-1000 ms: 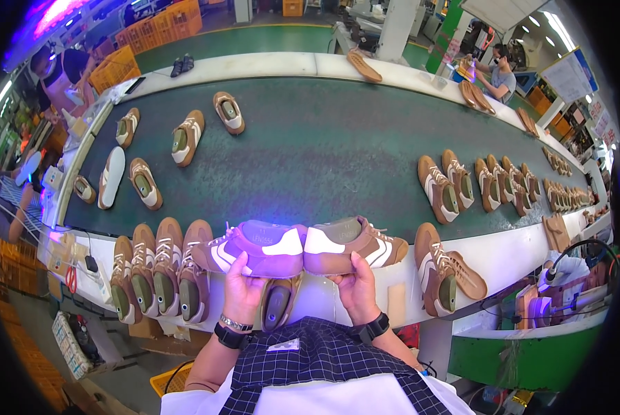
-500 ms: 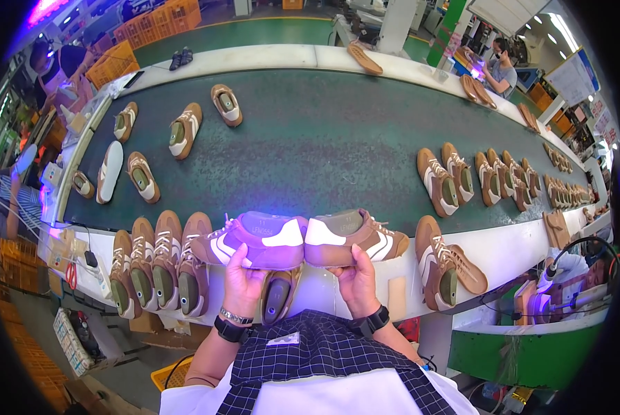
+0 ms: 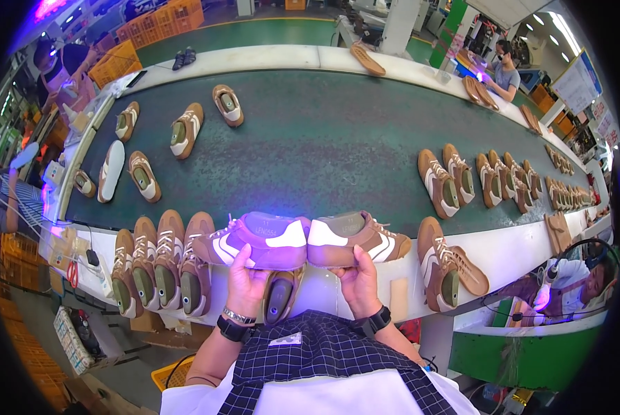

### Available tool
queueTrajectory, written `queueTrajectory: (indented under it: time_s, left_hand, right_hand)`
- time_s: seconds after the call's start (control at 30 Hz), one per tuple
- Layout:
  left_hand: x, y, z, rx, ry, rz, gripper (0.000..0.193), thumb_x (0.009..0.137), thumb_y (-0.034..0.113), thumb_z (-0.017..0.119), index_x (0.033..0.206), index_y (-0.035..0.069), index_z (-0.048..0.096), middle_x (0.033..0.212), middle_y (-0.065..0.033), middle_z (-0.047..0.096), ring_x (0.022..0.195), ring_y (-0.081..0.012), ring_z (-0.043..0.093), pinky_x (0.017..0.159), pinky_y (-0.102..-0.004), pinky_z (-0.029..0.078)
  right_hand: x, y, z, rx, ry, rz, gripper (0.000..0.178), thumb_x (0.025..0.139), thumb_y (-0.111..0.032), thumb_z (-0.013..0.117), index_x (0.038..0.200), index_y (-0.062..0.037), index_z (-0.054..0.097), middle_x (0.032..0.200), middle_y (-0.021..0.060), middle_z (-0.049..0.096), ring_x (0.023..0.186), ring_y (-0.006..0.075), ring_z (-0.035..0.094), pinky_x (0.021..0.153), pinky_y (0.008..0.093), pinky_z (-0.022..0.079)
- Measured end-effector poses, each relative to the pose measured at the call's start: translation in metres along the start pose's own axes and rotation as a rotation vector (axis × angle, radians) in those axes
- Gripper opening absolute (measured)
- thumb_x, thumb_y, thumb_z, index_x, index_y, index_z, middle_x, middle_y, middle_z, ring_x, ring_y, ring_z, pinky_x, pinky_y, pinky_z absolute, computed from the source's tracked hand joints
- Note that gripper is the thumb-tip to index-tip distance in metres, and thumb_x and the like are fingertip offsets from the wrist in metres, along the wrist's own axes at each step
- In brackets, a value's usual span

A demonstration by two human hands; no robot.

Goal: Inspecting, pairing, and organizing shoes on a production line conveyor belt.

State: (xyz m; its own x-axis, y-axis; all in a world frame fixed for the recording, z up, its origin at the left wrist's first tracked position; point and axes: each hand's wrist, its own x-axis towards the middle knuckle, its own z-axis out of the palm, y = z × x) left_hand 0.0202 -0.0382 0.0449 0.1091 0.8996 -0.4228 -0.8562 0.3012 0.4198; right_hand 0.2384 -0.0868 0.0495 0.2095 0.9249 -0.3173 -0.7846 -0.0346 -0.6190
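Note:
In my left hand [image 3: 245,287] is a brown sneaker [image 3: 272,252] with white side stripes and a white heel patch, toe pointing left. My right hand [image 3: 359,285] grips a matching sneaker [image 3: 387,243], its toe to the right. The two stand heel to heel above the white bench edge, nearly touching, with my thumbs against their near sides and the other fingers mostly hidden. Dark green forms fill both shoe openings. Below the left-hand sneaker, another brown shoe [image 3: 279,297] sits between my wrists, partly covered.
Several brown sneakers [image 3: 169,252] line the white ledge on my left. One sneaker [image 3: 437,266] and a loose tan sole [image 3: 472,271] lie at right. Beyond, a green conveyor belt [image 3: 310,145] carries more shoes. A person [image 3: 506,72] sits across it at far right.
Both sneakers stay in my hands at almost the same place, their heels a hair further apart. The person across the belt has raised their head; another person at lower right has shifted.

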Motion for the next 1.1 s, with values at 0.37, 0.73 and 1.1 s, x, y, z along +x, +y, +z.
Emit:
queueTrajectory:
  time_s: [0.37, 0.73, 1.1]
  left_hand:
    - [0.000, 0.007, -0.004, 0.143, -0.057, 0.091, 0.046, 0.089, 0.010, 0.061, 0.132, 0.007, 0.046, 0.125, -0.0067, 0.058, 0.115, -0.0224, 0.057, 0.100, -0.0407, 0.047]
    - [-0.001, 0.011, -0.008, 0.024, -0.099, -0.053, 0.052, 0.083, 0.007, 0.065, 0.131, 0.007, 0.045, 0.117, -0.0063, 0.058, 0.110, -0.0221, 0.057, 0.100, -0.0404, 0.044]
    - [0.166, 0.113, -0.055, 0.189, 0.136, 0.216, 0.053, 0.100, 0.044, 0.038, 0.127, 0.000, 0.051, 0.124, -0.0202, 0.057, 0.111, -0.0324, 0.059, 0.094, -0.0418, 0.047]
  right_hand:
    - [-0.003, -0.010, -0.004, -0.189, 0.010, -0.027, 0.042, 0.091, -0.022, 0.057, 0.125, 0.0011, 0.048, 0.114, 0.0125, 0.061, 0.098, 0.0226, 0.064, 0.077, 0.0399, 0.057]
    - [-0.006, -0.011, -0.026, -0.110, -0.063, 0.013, 0.034, 0.088, -0.026, 0.061, 0.112, -0.0010, 0.058, 0.108, 0.0078, 0.064, 0.099, 0.0203, 0.061, 0.092, 0.0372, 0.048]
    - [-0.009, -0.002, -0.068, -0.088, -0.095, 0.176, 0.062, 0.086, -0.044, 0.050, 0.130, -0.0006, 0.047, 0.119, 0.0134, 0.060, 0.103, 0.0286, 0.061, 0.091, 0.0412, 0.049]
